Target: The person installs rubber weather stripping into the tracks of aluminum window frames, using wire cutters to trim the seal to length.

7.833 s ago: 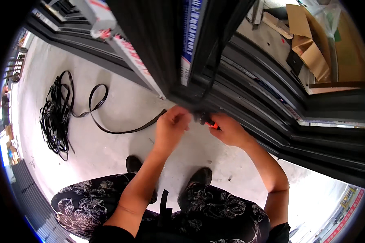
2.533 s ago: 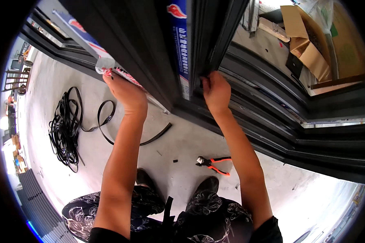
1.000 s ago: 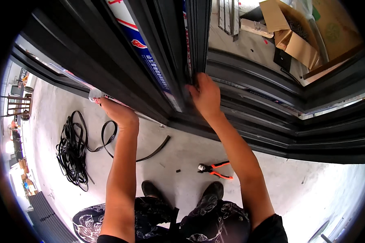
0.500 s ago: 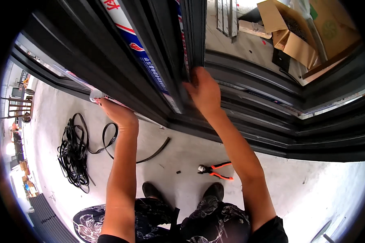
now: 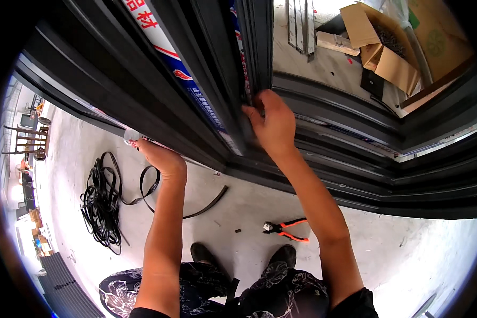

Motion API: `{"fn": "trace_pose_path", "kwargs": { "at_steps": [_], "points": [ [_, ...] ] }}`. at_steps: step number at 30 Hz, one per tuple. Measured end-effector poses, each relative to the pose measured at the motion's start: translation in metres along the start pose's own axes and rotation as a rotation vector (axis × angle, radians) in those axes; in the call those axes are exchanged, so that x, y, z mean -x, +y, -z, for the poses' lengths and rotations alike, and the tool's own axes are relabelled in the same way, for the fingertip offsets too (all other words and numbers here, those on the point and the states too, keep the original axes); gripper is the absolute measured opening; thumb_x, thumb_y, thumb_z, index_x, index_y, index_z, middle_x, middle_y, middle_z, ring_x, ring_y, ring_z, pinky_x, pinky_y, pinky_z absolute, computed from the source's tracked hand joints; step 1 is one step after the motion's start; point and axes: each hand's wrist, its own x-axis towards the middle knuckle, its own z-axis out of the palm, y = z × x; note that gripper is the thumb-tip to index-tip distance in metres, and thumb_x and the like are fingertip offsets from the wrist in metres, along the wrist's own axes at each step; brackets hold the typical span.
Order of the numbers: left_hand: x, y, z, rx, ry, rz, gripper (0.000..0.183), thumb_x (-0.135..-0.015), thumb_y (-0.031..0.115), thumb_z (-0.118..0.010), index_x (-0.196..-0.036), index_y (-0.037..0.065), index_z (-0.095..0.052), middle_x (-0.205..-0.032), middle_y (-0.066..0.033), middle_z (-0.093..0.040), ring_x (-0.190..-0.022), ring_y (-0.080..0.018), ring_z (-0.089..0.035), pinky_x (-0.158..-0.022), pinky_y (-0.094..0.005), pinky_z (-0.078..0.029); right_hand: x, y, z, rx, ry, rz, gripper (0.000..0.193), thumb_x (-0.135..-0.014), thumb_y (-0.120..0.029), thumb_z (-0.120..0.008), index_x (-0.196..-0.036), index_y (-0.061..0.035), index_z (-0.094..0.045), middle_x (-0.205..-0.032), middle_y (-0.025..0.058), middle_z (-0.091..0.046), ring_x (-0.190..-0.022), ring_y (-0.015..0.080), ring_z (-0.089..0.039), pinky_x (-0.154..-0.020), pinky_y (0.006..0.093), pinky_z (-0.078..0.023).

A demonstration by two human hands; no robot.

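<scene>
A large dark-grey frame of long grooved profiles fills the upper part of the view. Along one profile runs a printed film strip in white, blue and red. My left hand is at the frame's lower left edge, its fingers closed on a crumpled piece of clear film. At the inner corner, my right hand has thumb and fingers pinched together against an upright profile. Whatever lies between those fingertips is hidden.
On the concrete floor lie a tangled black rubber strip and orange-handled pliers. Behind the frame, an opened cardboard box holds small dark pieces. A trolley stands far left; dark ribbed panels lie lower left.
The whole view has shifted slightly, so the frame and floor things sit a little lower and further right. My right hand's fingers have turned slightly at the profile. My left hand keeps its place.
</scene>
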Motion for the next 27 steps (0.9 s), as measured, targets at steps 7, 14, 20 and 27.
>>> {"fn": "trace_pose_path", "kwargs": {
  "at_steps": [7,14,20,27],
  "points": [
    [-0.006,-0.005,0.008,-0.014,-0.059,-0.035,0.040,-0.099,0.035,-0.034,-0.120,0.007,-0.054,-0.119,-0.0034,-0.057,-0.108,-0.0165,-0.055,-0.095,-0.0299,-0.045,-0.008,-0.008,0.003,0.017,0.099,0.094,0.026,-0.079,-0.015,-0.077,-0.092,-0.0044,-0.058,-0.082,0.0121,-0.063,-0.072,0.0319,-0.062,-0.061,0.0394,-0.049],
    [-0.010,-0.005,0.011,-0.003,-0.071,-0.002,0.045,-0.101,0.037,-0.031,-0.126,0.006,-0.052,-0.124,-0.0041,-0.057,-0.111,-0.0171,-0.055,-0.097,-0.0313,-0.046,-0.014,-0.019,0.008,-0.026,0.125,0.110,0.024,-0.080,-0.014,-0.075,-0.091,-0.0042,-0.056,-0.084,0.0142,-0.060,-0.076,0.0376,-0.060,-0.063,0.0460,-0.047],
    [-0.006,-0.003,0.007,-0.011,-0.064,-0.005,0.047,-0.102,0.040,-0.031,-0.128,0.007,-0.051,-0.125,-0.0041,-0.057,-0.113,-0.0183,-0.055,-0.099,-0.0320,-0.046,-0.022,-0.024,0.012,-0.013,0.129,0.103,0.025,-0.079,-0.017,-0.077,-0.088,-0.0038,-0.058,-0.079,0.0118,-0.062,-0.069,0.0308,-0.063,-0.059,0.0397,-0.049],
    [-0.009,-0.004,0.008,0.051,-0.082,0.014,0.046,-0.101,0.041,-0.032,-0.130,0.009,-0.049,-0.127,-0.0033,-0.055,-0.113,-0.0182,-0.055,-0.099,-0.0314,-0.045,-0.029,-0.027,0.014,0.019,0.176,0.162,0.030,-0.081,-0.026,-0.077,-0.079,-0.0048,-0.056,-0.070,0.0117,-0.059,-0.063,0.0349,-0.060,-0.052,0.0444,-0.046]
  ]
}}
